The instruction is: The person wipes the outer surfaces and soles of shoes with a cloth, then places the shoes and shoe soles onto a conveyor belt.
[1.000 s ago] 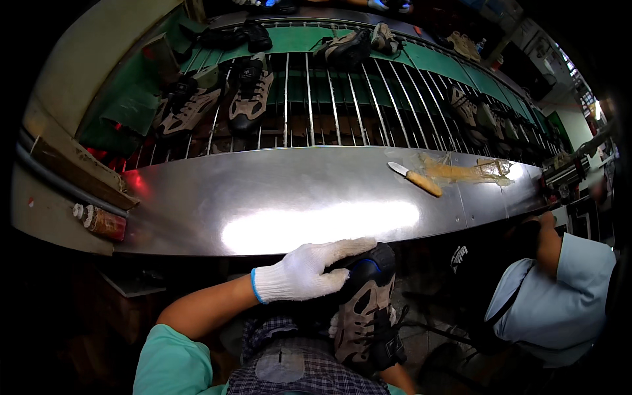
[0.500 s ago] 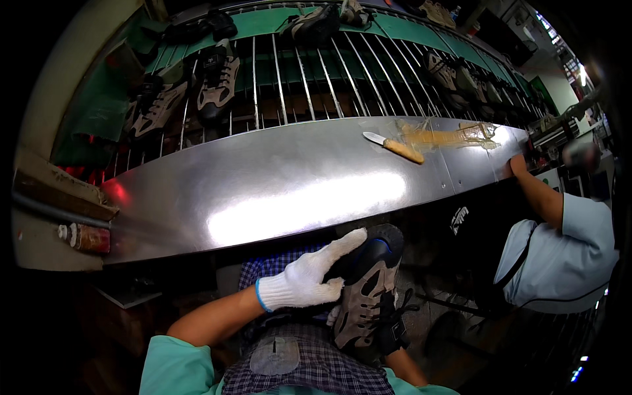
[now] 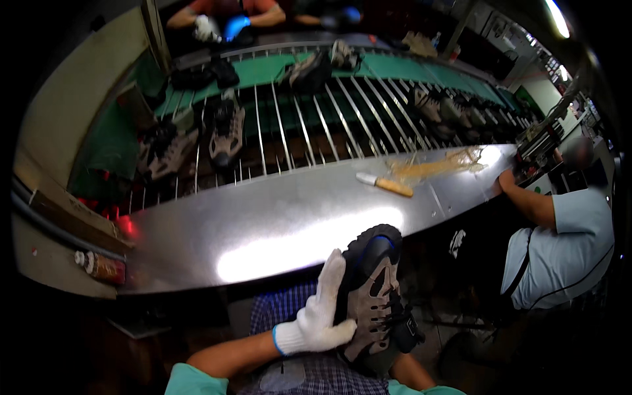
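Note:
A beige and black lace-up shoe (image 3: 372,303) is tilted toe up in front of my body, with its toe over the near edge of the metal ledge. My left hand (image 3: 319,313), in a white knit glove with a blue cuff, grips its left side. The fingers lie straight along the sole edge and the thumb presses on the upper. My right forearm (image 3: 411,372) runs up behind the heel, where the shoe hides my right hand. A knife (image 3: 388,185) with a wooden handle lies on the ledge beyond the toe.
The metal ledge (image 3: 178,234) fronts a rod conveyor (image 3: 263,148) carrying several shoes. Brown tape (image 3: 434,164) sticks to its right part. A small bottle (image 3: 105,268) lies at left. A person (image 3: 559,243) sits at right; a co-worker's gloved hands (image 3: 220,28) are across the conveyor.
The shoe stands more upright, its toe now overlapping the ledge. My left fingers have swung from the toe to lie along the sole edge. The view has tilted up, showing people across the conveyor.

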Demonstrator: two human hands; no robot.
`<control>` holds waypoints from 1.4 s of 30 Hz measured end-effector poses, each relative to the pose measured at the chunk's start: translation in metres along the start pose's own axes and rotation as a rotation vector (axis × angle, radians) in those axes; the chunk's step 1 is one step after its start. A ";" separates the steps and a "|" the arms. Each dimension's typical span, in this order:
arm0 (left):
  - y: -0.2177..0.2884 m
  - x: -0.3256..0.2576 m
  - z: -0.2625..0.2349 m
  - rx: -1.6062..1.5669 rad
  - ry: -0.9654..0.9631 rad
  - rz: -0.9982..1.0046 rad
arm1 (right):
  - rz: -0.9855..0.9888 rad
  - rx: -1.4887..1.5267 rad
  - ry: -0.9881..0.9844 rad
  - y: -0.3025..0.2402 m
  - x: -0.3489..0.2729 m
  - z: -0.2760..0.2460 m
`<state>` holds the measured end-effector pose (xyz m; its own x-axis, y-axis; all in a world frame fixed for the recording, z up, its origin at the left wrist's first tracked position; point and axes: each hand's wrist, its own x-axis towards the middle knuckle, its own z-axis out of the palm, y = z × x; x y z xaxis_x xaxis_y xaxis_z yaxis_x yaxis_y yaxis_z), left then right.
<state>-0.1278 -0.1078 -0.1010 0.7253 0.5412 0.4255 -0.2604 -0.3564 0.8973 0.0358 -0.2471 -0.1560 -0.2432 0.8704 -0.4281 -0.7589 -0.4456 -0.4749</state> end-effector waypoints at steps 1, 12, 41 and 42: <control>0.008 0.005 -0.015 -0.062 -0.081 -0.025 | -0.012 -0.031 -0.003 -0.002 0.003 0.001; 0.068 0.092 -0.118 -0.085 -0.303 -0.167 | -0.081 -0.273 0.164 -0.024 0.018 0.048; 0.023 0.027 -0.210 0.107 -0.296 -0.706 | -0.871 -1.815 0.249 -0.057 0.078 0.141; 0.025 0.027 -0.211 0.106 -0.289 -0.719 | -0.923 -1.825 0.246 -0.065 0.093 0.140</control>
<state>-0.2495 0.0585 -0.0428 0.8342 0.4516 -0.3164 0.3876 -0.0722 0.9190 -0.0222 -0.1077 -0.0574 -0.0375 0.9410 0.3364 0.8024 0.2290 -0.5511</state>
